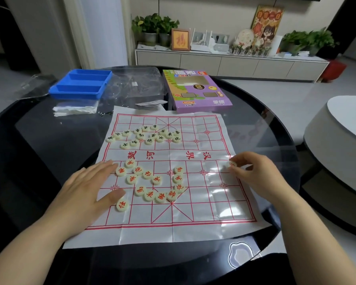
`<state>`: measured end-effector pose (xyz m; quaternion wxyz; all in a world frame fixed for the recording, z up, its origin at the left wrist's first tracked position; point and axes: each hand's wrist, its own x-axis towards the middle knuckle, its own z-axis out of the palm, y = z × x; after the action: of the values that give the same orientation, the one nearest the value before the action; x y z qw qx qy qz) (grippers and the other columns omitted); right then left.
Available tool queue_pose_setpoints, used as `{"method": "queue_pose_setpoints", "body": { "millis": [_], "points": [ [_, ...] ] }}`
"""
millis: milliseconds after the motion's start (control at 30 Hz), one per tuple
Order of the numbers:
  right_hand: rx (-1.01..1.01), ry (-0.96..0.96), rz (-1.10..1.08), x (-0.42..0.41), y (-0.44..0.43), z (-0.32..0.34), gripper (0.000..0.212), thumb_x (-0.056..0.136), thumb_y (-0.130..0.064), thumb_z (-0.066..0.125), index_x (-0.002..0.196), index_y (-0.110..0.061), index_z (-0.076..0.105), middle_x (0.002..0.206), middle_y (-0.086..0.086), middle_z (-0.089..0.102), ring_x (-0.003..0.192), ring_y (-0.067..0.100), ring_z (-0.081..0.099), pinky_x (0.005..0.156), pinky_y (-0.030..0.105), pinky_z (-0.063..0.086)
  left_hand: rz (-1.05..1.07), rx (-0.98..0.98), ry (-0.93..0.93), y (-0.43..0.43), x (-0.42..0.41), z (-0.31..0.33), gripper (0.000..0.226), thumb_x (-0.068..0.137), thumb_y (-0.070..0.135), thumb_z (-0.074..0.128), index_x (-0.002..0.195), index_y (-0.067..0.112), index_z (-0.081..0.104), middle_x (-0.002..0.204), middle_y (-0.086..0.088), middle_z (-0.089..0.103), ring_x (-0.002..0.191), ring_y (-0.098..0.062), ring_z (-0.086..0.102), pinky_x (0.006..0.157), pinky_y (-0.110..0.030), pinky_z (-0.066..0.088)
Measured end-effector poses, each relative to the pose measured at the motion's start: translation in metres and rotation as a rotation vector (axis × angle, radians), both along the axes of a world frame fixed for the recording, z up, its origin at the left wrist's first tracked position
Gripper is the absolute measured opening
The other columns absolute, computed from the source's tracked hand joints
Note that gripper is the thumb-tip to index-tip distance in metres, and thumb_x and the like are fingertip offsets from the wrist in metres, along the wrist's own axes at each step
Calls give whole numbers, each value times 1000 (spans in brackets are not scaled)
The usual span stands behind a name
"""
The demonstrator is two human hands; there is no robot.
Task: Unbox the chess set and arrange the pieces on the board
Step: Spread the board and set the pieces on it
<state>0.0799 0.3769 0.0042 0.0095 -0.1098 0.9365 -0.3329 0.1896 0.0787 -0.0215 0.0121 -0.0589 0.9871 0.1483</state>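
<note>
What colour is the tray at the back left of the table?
Blue; the tray shows clearly in the head view.

Potted plants (pixel 154 24), framed picture (pixel 180 39) — perhaps a router (pixel 200 44) — on sideboard (pixel 199 63)

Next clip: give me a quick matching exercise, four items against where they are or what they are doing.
Things:
1. blue tray
2. purple box
3. left hand
4. right hand

Places or states:
A. pinches a piece at the board's right edge
B. rests flat on the board's left side
C. far left, away from the board
D. just beyond the board's far edge, right of middle

Pairs: 1-C, 2-D, 3-B, 4-A
</note>
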Motion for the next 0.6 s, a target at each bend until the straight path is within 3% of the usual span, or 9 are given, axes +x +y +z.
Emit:
{"method": "queue_pose_setpoints", "body": {
  "millis": [67,233,400,500,600],
  "points": [
    [-2,12,3,-1,-1,-3,20,84,-23,62,101,-12,64,93,-4,60,87,7,48,70,19,35,22,18,1,1,0,0,89,65,78,10,141,34,10,147,20,9,136,-2,9,111,-23,1],
    [-80,63,-106,-3,10,-7,23,86,-21,59,107,-12,62,96,-4,58,89,9,49,79,23,35,72,74,-11,4,-1,3,85,64,66,24,141,32,16,149,14,15,138,-9,13,113,-30,8],
    [-5,94,-108,-4,13,-8,24,85,-22,60,106,-12,63,100,-6,56,108,18,51,89,31,41,72,85,-8,5,-1,4,84,62,63,27,140,32,20,149,13,18,138,-10,15,113,-31,8],
    [92,86,-19,-2,12,-12,23,83,-24,63,103,-14,66,118,-4,58,120,18,41,102,33,32,65,100,13,5,-1,3,83,62,63,27,139,32,22,149,14,19,138,-10,15,113,-30,7],
    [146,76,-2,0,12,-13,25,82,-27,63,104,-16,66,126,-4,55,124,17,36,104,32,28,63,88,19,5,0,3,82,64,63,26,140,32,21,149,14,18,138,-9,14,113,-29,7]
  ]
}}
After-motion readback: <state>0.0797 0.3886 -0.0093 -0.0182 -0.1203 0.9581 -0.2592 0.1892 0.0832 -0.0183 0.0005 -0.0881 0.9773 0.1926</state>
